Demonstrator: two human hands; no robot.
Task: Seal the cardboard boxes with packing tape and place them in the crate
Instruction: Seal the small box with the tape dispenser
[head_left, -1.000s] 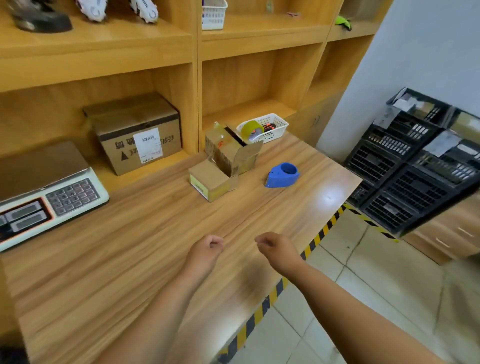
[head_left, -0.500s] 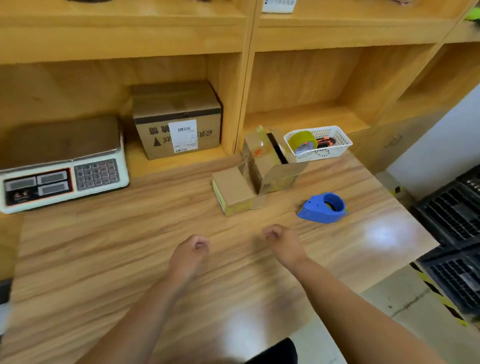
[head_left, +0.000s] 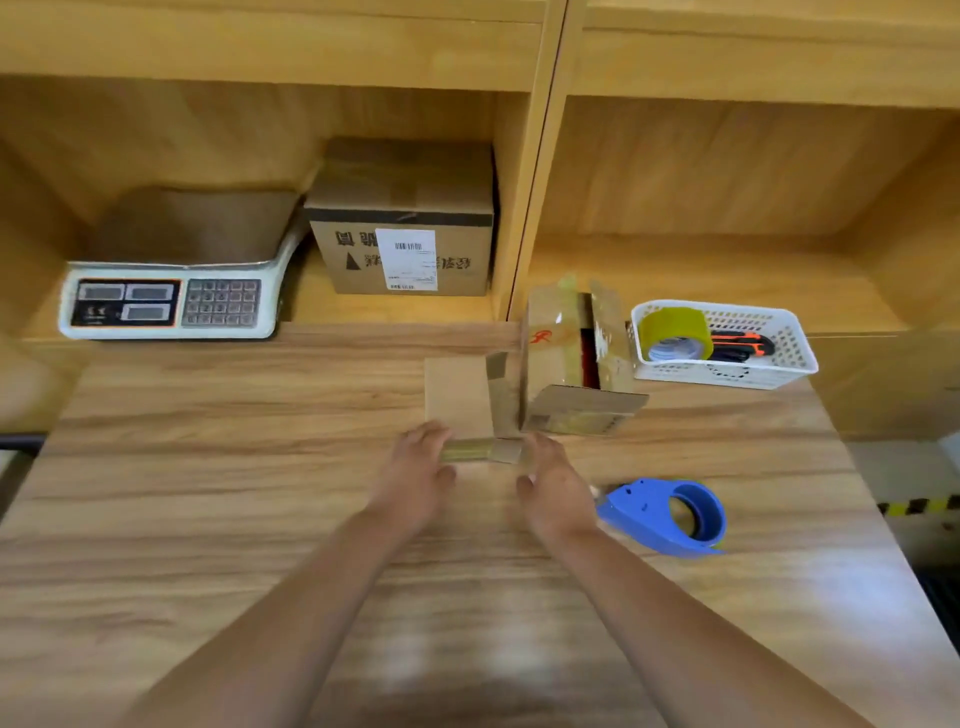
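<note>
Where half a second ago both hands hung as loose fists over the counter, short of the boxes, they have now reached forward to the small cardboard box and uncurled. The left hand lies with its fingers straightened over the box's near left corner, thumb held out to the side. The right hand is spread too, its fingertips touching the near right corner, where a flap end shows. Motion blur hides whether either hand presses or merely touches; neither is curled round the box.

The small box lies flat and closed on the middle of the counter, toward the far edge. The larger open box stands against its right side with its flaps up. A blue tape dispenser lies toward the counter's right edge, just beside the right hand and untouched. At the far right corner a white basket holds a tape roll and an orange-and-black cutter. At the far left, a scale sits on the shelf, with a labelled carton beside it.
</note>
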